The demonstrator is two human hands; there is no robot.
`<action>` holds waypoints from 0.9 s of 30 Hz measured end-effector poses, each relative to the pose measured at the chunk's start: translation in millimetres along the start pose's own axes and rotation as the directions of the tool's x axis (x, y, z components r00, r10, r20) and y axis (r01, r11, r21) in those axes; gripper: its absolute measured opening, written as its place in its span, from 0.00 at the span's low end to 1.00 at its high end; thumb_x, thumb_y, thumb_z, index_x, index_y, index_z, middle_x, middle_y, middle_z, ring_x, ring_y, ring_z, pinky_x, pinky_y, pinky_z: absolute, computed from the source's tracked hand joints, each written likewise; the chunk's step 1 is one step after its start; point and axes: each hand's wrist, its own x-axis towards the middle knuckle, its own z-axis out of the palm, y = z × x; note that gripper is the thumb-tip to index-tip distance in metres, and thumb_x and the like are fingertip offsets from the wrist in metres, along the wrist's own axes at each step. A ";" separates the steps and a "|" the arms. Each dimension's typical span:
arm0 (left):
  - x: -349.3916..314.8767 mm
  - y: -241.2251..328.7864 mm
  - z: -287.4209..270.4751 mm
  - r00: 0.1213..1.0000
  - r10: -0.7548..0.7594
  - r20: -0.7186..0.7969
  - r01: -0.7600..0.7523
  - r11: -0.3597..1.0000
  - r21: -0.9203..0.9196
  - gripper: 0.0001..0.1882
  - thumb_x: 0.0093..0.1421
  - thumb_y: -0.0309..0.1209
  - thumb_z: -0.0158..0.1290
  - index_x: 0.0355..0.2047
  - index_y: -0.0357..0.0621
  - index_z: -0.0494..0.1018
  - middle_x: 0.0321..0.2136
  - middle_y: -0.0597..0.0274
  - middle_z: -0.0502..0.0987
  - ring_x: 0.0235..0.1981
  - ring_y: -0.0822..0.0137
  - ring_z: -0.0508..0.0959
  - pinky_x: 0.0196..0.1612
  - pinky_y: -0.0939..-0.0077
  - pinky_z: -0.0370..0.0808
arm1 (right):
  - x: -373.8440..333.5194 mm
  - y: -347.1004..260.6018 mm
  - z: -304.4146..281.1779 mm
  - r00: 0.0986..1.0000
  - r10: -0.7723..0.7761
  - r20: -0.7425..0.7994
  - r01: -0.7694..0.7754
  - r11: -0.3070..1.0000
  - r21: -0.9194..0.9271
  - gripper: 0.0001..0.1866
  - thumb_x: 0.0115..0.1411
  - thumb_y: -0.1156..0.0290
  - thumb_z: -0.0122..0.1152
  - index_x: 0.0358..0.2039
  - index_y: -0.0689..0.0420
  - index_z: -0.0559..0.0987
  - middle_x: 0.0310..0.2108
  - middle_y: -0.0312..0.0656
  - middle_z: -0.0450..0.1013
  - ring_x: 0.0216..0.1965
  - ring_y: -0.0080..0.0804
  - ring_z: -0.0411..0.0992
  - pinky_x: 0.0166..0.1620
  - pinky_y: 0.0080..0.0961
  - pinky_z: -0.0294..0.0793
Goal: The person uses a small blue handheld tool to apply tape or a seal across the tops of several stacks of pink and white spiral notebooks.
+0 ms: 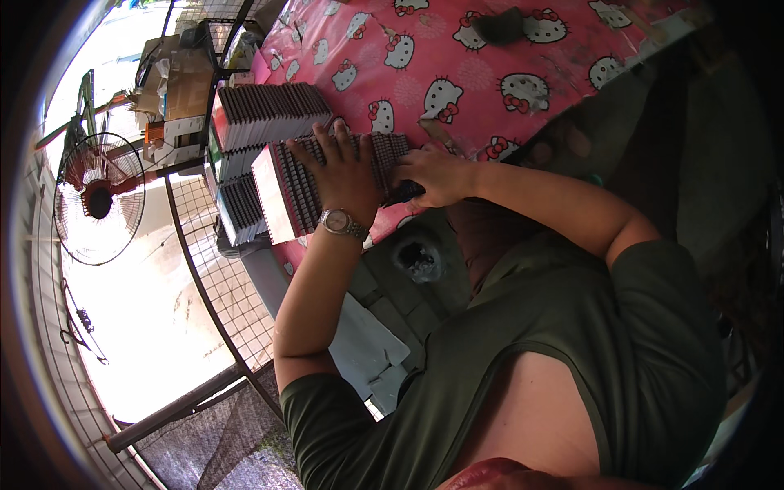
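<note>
A row of spiral-bound notebooks [296, 189] stands packed together at the near left edge of the pink table, dark coil bindings facing up. My left hand [347, 175], with a metal watch on its wrist, lies over the top of this row with fingers spread. At the row's right end, my right hand [431, 175] curls its fingers against the last notebooks; its fingertips are partly hidden. Right behind the row is another block of notebooks [273, 114] with brown bindings. Further notebooks with dark coils [242, 204] sit to the left.
A pink table cover [445, 69] with white cat faces spreads beyond the notebooks, a dark rounded object [500, 28] on it. To the left are a fan [100, 198], a wire mesh panel [216, 269] and cardboard boxes [188, 86]. Below the table edge sits a clear plastic bag [419, 260].
</note>
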 end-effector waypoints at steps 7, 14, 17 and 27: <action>-0.1 -3.4 0.4 0.999 0.016 -0.029 -0.015 1.000 0.018 0.33 0.60 0.54 0.46 0.63 0.57 0.64 0.67 0.51 0.56 0.69 0.40 0.50 0.60 0.16 0.31 | 14.5 -5.9 -8.7 0.887 0.261 0.382 -0.376 0.888 0.265 0.21 0.54 0.54 0.65 0.46 0.51 0.77 0.43 0.43 0.73 0.51 0.46 0.71 0.53 0.44 0.68; -0.3 -4.5 0.4 1.000 0.012 -0.024 -0.012 1.000 -0.005 0.33 0.59 0.54 0.48 0.63 0.58 0.63 0.68 0.52 0.55 0.69 0.42 0.50 0.61 0.17 0.31 | -5.7 -15.4 -7.9 0.985 0.159 0.069 -0.165 0.982 0.096 0.24 0.56 0.52 0.63 0.48 0.53 0.76 0.46 0.46 0.72 0.53 0.47 0.70 0.56 0.45 0.67; 0.0 -4.5 2.6 1.000 0.001 -0.024 -0.001 1.000 0.013 0.34 0.59 0.54 0.48 0.64 0.58 0.63 0.68 0.53 0.55 0.69 0.42 0.51 0.61 0.17 0.32 | -0.7 -19.8 -8.9 0.982 0.165 0.090 -0.173 0.981 0.087 0.24 0.55 0.52 0.64 0.48 0.54 0.75 0.46 0.47 0.72 0.52 0.48 0.71 0.55 0.44 0.68; 0.3 -3.5 -5.3 1.000 0.012 0.008 -0.012 1.000 0.007 0.34 0.58 0.52 0.49 0.64 0.58 0.63 0.67 0.54 0.57 0.68 0.43 0.53 0.60 0.17 0.33 | -1.7 -13.1 1.7 0.988 0.150 0.048 -0.157 0.961 0.229 0.23 0.56 0.53 0.65 0.44 0.58 0.76 0.43 0.49 0.74 0.49 0.49 0.73 0.51 0.41 0.72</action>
